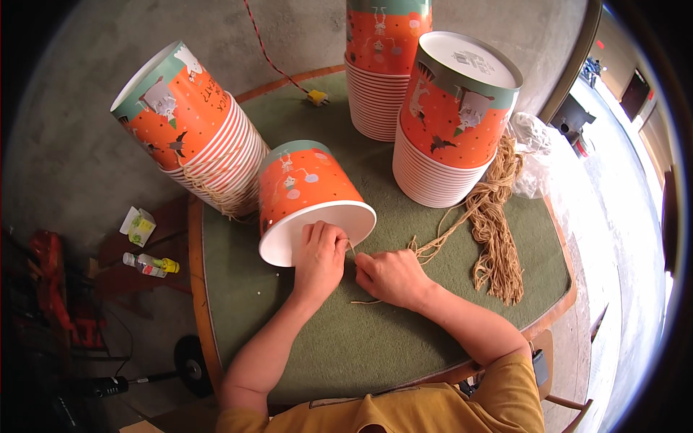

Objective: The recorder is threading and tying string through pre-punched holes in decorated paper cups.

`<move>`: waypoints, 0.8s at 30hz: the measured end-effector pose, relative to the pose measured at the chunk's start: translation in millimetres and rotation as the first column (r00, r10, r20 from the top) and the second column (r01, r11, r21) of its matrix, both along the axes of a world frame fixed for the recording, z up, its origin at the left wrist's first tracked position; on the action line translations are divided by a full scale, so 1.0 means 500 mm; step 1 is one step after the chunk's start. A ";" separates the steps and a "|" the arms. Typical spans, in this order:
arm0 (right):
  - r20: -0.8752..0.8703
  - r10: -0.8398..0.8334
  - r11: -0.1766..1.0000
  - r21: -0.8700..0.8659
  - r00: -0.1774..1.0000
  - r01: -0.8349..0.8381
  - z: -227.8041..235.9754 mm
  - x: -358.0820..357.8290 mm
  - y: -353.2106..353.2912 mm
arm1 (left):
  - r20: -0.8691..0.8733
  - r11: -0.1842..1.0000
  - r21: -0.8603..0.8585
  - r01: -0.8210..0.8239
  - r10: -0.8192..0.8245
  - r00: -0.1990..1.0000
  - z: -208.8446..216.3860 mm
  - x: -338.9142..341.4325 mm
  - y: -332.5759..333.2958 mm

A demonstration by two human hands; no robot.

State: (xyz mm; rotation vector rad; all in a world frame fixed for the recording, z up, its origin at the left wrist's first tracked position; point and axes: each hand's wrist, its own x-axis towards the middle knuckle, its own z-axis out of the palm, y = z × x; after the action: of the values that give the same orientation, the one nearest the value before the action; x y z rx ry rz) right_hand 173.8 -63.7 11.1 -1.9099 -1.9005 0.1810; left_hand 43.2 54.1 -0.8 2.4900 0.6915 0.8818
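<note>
An orange paper bucket [303, 184] with a green base band and cartoon figures lies tilted on the table, its white mouth toward me. In front of that mouth, at the lower right of the rim, my left hand [321, 252] is closed in a pinch on a thin strand of tan twine [351, 246]. My right hand [393, 276] is just right of it, fingers curled on the same strand. A loose end of twine shows below the right hand. Where the strand meets the bucket is hidden by my fingers. To the right lies a thick hank of tan twine [498, 249].
Tall nested bucket stacks [451, 115] stand upside down at the back right. Another stack [191, 126], wrapped with twine, leans at the left. A yellow plug [316, 97] on a red cord lies at the back. A clear plastic bag [533, 155] sits at the table's right edge.
</note>
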 end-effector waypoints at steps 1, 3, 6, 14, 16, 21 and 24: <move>-0.010 0.014 1.000 0.022 1.000 -0.014 -0.002 -0.002 -0.001 | 0.001 1.000 0.000 0.001 -0.001 1.000 0.001 0.001 -0.001; 0.001 0.017 1.000 0.009 1.000 -0.017 0.002 -0.003 -0.001 | -0.001 1.000 0.013 0.002 -0.002 1.000 0.002 0.002 -0.002; 0.008 0.053 0.998 -0.020 0.999 -0.053 0.004 -0.003 0.000 | -0.008 0.999 0.044 -0.008 0.008 1.000 0.000 0.003 -0.002; -0.009 0.119 0.990 -0.078 0.993 -0.120 0.009 -0.004 0.005 | -0.036 0.994 0.104 -0.026 0.030 0.999 -0.005 0.007 0.000; -0.008 0.120 0.988 -0.093 0.993 -0.121 0.006 -0.003 0.006 | -0.040 0.994 0.104 -0.029 0.033 0.999 -0.006 0.009 0.001; 0.004 0.123 0.985 -0.123 0.992 -0.122 0.006 -0.003 0.010 | -0.067 0.990 0.131 -0.043 0.053 0.996 -0.007 0.014 0.001; 0.014 0.122 0.984 -0.133 0.992 -0.120 0.004 -0.002 0.010 | -0.077 0.990 0.131 -0.048 0.059 0.995 -0.004 0.015 0.001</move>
State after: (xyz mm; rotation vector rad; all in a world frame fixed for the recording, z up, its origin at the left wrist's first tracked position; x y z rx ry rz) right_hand 172.7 -58.5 13.0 -1.8871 -2.0676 0.3319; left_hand 50.8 54.5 -2.6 2.6459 0.7531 0.8744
